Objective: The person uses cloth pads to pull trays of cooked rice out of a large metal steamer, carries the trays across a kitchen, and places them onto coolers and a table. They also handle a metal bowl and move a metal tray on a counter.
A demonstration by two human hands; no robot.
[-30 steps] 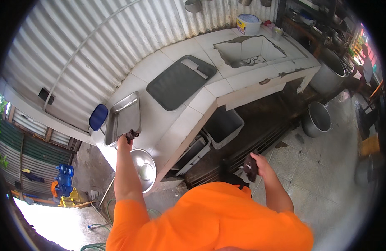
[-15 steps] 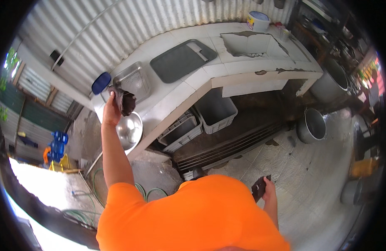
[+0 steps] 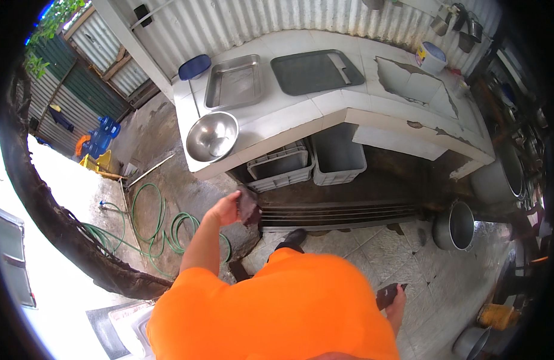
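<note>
My left hand [image 3: 225,209] is held out over the floor grate in front of the counter. Its fingers are closed on a dark brown, crumpled piece [image 3: 249,206], whose kind I cannot make out. Low at my right side, my right hand [image 3: 397,307] grips a dark, flat piece [image 3: 386,295] with a small pale mark. A shiny steel bowl [image 3: 212,137] stands at the counter's left front corner, beyond my left hand. Behind it lies a rectangular metal tray [image 3: 233,82].
The white tiled counter [image 3: 292,111] carries a grey tray [image 3: 313,73], a blue lid-like item [image 3: 195,67] and a white bucket [image 3: 431,58]. Grey crates [image 3: 340,162] sit underneath. A green hose [image 3: 150,222] coils at left. A large pot [image 3: 454,226] stands on the right floor.
My left hand has come down and back from above the counter, still holding the dark brown piece. The view has turned left. My right hand keeps its piece low at my side.
</note>
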